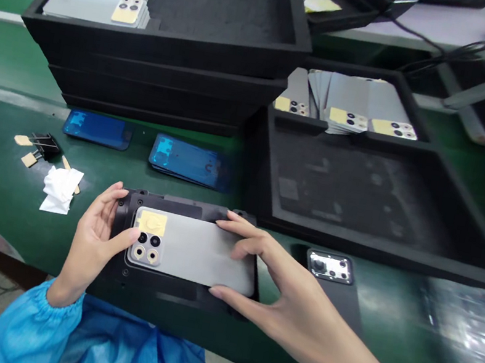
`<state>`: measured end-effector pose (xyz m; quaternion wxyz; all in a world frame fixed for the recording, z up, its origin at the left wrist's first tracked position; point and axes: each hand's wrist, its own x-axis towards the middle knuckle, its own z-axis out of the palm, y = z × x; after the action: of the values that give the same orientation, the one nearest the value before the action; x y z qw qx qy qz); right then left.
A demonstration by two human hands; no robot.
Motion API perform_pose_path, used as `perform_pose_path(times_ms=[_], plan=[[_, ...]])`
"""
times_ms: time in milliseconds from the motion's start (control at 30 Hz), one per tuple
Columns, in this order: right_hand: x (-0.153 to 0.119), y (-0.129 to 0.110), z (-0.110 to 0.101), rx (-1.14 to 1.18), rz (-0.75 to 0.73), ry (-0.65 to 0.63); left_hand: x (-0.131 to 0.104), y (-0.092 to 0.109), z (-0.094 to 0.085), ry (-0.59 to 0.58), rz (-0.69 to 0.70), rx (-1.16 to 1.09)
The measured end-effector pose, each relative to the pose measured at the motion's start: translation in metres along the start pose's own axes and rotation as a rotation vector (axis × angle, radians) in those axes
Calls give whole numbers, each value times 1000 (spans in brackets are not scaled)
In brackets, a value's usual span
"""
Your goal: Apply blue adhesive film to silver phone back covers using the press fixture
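Note:
A grey phone back cover [193,249] with several camera rings and a yellow film patch lies face up in a black fixture [176,290] in front of me. My left hand [94,237] has its thumb on the cover's camera end, while its other fingers rest against the fixture's left side. Across the cover's right part, my right hand [285,283] grips the two long edges between thumb and fingers. Blue film-covered sheets [187,160] lie just behind the fixture, with another blue sheet [98,129] to their left.
Stacked black trays [162,76] stand at the back, the top one holding grey covers [86,4]. Right of them, another black tray [389,201] holds more covers [349,97]. A dark phone part [330,267], a crumpled white tissue [61,190] and a black binder clip [46,145] lie on the green bench.

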<state>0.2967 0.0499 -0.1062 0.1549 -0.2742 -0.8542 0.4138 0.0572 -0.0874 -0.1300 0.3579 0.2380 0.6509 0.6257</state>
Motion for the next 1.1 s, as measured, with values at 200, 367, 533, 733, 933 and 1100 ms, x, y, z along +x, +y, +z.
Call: perform_pose_path(times_ms=[200,367,533,733,933,1100], plan=[[-2,-1,3,-9,-6,4,-1,1,-1,-5,0,1],[-3,-1,3,-12,-11,-7,-2,0,-1,-8,4,-24],[-2,0,4,-20,8,-14,-2,-1,-1,-9,10,-29],[-1,1,4,-24,1,-16,-3,-2,-2,-13,25,-35],[1,-3,1,-2,46,-63,-3,-2,-2,-23,26,-44],[2,-4,1,4,52,-73,-3,-1,-3,-36,23,-40]])
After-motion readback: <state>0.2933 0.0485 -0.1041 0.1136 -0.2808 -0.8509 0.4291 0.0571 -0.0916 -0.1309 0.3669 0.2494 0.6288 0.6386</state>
